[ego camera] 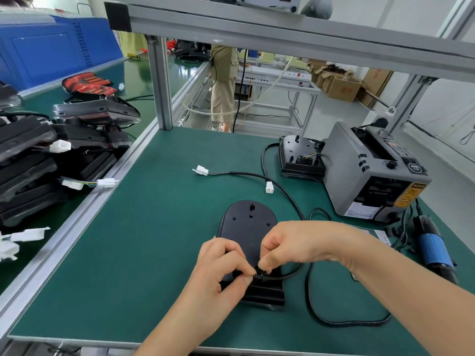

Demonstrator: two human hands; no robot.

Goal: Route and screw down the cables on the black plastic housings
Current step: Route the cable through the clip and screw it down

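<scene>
A black plastic housing (248,222) lies flat on the green mat in front of me, its rounded end pointing away. A black cable (341,322) loops over the mat to the right and runs in to the housing's near end. My left hand (223,263) pinches the cable end at the housing. My right hand (295,245) pinches the same spot from the right, fingertips meeting the left thumb. The cable's far end carries two white connectors (201,170) (269,187). A second housing (299,158) with its cable fitted stands at the back right.
A grey tape dispenser (370,173) sits at the right, an electric screwdriver with a blue band (431,247) lies near the right edge. A pile of black housings (38,155) fills the conveyor on the left. Aluminium frame posts (160,83) rise behind; a person stands beyond.
</scene>
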